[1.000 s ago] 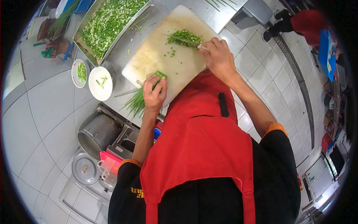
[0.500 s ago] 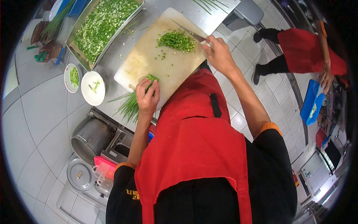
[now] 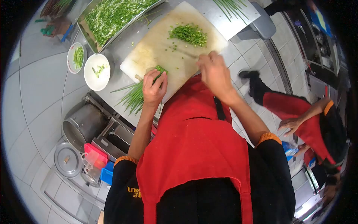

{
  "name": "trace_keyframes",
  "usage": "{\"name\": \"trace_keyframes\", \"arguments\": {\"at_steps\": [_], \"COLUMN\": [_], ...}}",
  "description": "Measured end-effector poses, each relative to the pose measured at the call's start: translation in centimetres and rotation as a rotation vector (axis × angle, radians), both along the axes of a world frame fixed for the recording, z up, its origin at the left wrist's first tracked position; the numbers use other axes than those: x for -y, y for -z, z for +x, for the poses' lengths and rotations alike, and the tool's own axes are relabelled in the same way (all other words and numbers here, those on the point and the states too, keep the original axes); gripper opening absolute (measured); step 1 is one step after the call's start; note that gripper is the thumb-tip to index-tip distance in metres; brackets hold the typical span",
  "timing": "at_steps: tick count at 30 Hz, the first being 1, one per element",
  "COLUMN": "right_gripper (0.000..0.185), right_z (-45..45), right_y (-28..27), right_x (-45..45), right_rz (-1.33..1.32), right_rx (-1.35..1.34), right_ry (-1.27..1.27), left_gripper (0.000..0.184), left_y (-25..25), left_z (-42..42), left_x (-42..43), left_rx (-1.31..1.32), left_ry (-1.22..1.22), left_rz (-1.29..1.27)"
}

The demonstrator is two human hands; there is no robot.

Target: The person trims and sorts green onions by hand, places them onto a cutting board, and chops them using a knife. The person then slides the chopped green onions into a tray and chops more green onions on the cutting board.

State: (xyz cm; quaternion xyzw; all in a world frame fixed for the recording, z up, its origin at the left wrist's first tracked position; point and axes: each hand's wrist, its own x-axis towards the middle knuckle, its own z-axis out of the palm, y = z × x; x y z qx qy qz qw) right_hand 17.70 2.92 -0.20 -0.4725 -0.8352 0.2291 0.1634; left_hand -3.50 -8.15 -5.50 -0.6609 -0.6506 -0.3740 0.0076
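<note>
My left hand point(image 3: 154, 89) is closed around a bunch of green onions point(image 3: 133, 98) at the near left corner of the white cutting board point(image 3: 144, 52). The cut ends show just past my fingers, and the long leaves trail off the board to the left. My right hand point(image 3: 215, 74), smeared by motion, grips a knife point(image 3: 185, 51) over the board's right side. Its blade is a blurred streak pointing left, apart from the bunch. Chopped green onion point(image 3: 189, 35) lies in a pile beyond the blade, with a few loose bits nearer me.
A metal tray point(image 3: 128, 23) of chopped green onion stands at the back left. Two white bowls point(image 3: 89, 84) with green strips sit left of the board. More green onions point(image 3: 230, 8) lie at the far right. A co-worker in a red apron point(image 3: 285, 105) is on the right.
My right hand and the knife have swung left and nearer my left hand, away from the chopped pile. My left hand keeps its hold. The co-worker has moved, and the camera view has shifted.
</note>
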Motion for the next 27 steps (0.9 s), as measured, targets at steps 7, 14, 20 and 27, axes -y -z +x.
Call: {"name": "trace_keyframes", "arguments": {"at_steps": [7, 14, 20, 27], "right_gripper": [0.011, 0.012, 0.011, 0.013], "right_z": [-1.5, -0.6, 1.2, 0.0], "right_y": [1.8, 1.1, 1.8, 2.7], "right_x": [1.7, -0.6, 4.8, -0.1], "right_rz": [-0.047, 0.034, -0.061, 0.037], "right_rx": [0.085, 0.052, -0.005, 0.059], "right_ry": [-0.035, 0.060, -0.151, 0.010], "left_gripper": [0.026, 0.028, 0.027, 0.026], "left_y": [0.1, 0.1, -0.6, -0.5], "left_z": [-0.1, -0.1, -0.3, -0.5], "left_x": [0.0, 0.0, 0.2, 0.0], "left_rx": [0.015, 0.022, 0.026, 0.016], "left_ry": [0.010, 0.018, 0.023, 0.049], "left_rz": [-0.007, -0.002, -0.025, -0.053]}}
